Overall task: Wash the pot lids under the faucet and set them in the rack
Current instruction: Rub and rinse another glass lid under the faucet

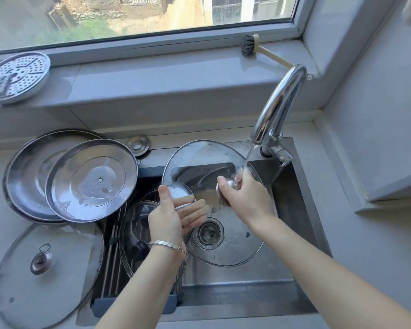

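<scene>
The right hand [243, 197] curls round the knob of the held lid [233, 248], hiding it, in the stream from the faucet [278, 108] over the sink [292, 198]. The left hand [173, 214] pinches the lid's left rim, its fingers blurred through the glass. To the left, the rack [109, 257] is half hidden by a second glass lid [138, 224]. There are five lids in all: a third glass lid [48, 281] lies near left, and two steel lids [93, 179] lie beyond it.

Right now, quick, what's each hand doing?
Left hand: pinches the glass lid by its rim.
Right hand: grips that lid's knob under the running faucet.
</scene>
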Demonstrator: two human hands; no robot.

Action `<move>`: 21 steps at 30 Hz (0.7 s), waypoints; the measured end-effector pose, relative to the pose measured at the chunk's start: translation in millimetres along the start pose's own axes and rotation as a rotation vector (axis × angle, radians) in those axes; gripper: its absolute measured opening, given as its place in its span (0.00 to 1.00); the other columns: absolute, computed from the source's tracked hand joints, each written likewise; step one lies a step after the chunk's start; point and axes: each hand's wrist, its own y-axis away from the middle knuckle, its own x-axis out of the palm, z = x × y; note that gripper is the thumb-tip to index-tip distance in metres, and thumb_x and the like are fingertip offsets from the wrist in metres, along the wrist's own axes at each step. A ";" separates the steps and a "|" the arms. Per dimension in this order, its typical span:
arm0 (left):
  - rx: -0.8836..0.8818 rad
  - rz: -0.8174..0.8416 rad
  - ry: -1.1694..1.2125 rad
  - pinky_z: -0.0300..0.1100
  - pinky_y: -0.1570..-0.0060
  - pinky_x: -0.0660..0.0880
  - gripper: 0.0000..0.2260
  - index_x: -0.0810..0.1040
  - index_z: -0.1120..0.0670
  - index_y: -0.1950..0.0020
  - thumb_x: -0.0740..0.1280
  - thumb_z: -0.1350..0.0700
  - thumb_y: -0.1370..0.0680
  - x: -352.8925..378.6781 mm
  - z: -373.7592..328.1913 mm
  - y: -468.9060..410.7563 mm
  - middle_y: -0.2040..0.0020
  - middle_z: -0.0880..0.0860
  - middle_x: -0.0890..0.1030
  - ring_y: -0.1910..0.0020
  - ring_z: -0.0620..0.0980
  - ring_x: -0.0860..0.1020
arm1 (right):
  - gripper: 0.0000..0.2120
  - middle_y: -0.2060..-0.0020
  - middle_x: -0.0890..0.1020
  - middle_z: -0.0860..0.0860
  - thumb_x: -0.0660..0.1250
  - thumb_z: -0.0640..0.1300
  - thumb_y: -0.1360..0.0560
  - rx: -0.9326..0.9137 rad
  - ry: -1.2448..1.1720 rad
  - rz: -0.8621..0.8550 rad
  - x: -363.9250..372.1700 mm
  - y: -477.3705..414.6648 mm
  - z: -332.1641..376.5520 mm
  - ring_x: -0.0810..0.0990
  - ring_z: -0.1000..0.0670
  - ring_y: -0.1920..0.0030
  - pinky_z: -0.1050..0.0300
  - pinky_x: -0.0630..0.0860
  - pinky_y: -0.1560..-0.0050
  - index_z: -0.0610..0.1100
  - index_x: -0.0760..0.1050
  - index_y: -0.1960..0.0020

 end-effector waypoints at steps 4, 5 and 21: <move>-0.138 0.070 -0.054 0.41 0.75 0.73 0.26 0.72 0.62 0.63 0.52 0.42 0.20 10.7 -2.8 3.7 0.66 0.60 0.78 0.71 0.53 0.76 | 0.16 0.51 0.80 0.43 0.50 0.54 0.21 0.065 0.211 0.129 1.5 -4.1 -14.9 0.77 0.40 0.48 0.52 0.68 0.54 0.43 0.68 0.49; -0.191 0.096 -0.098 0.41 0.76 0.73 0.24 0.71 0.61 0.64 0.51 0.44 0.19 14.8 -1.6 5.3 0.64 0.59 0.76 0.70 0.52 0.74 | 0.15 0.48 0.79 0.42 0.48 0.53 0.21 0.085 0.264 0.202 0.9 -4.1 -21.8 0.77 0.40 0.47 0.52 0.67 0.54 0.43 0.67 0.50; -0.425 0.187 -0.043 0.43 0.78 0.78 0.12 0.68 0.65 0.54 0.53 0.58 0.18 69.4 21.2 25.8 0.61 0.64 0.76 0.74 0.53 0.80 | 0.26 0.36 0.73 0.46 0.55 0.38 0.24 -0.397 0.740 0.389 -57.9 56.6 -33.0 0.76 0.42 0.43 0.54 0.68 0.54 0.46 0.56 0.27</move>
